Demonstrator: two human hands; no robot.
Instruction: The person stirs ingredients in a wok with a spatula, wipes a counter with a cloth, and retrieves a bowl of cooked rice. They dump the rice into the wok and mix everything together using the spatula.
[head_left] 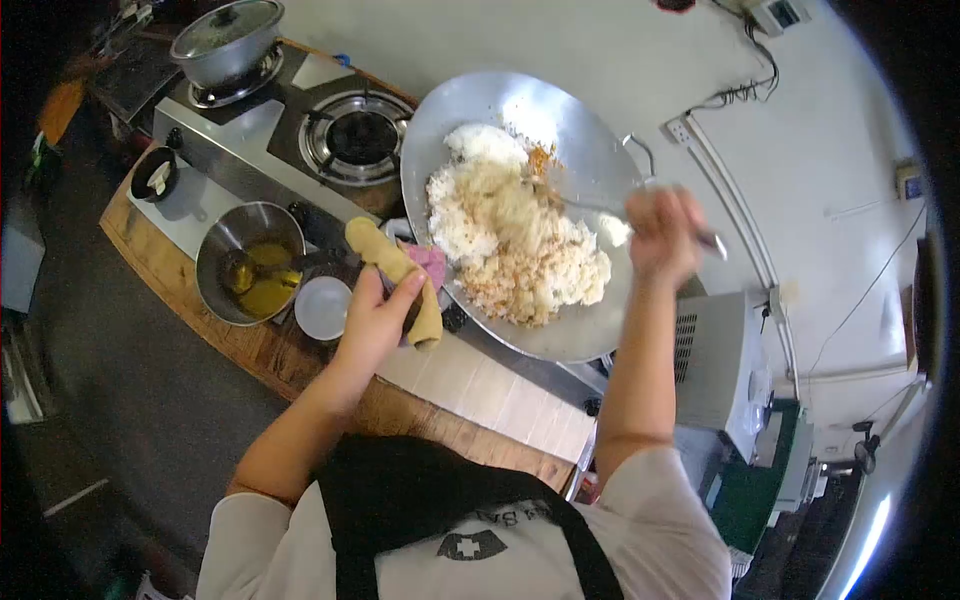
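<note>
A large metal wok [590, 150] stands tilted on the stove, holding a heap of rice [540, 270], part white and part browned. My right hand [665, 230] is closed around the handle of a metal utensil [590, 207]; its head is blurred in the rice, so ladle or spatula I cannot tell. At the wok's near left edge, my left hand [385, 310] grips a folded yellow cloth [425, 315]. A pink cloth [428, 262] shows beside it, against the wok. Whether a wok handle lies inside the cloth is hidden.
Left of the wok are a metal pot [250, 213] with yellow oil and a ladle, a small white bowl [323, 308] and a black bowl [154, 175]. Behind are a bare burner [362, 137] and a lidded pot [226, 45]. A grey appliance [710, 360] stands at right.
</note>
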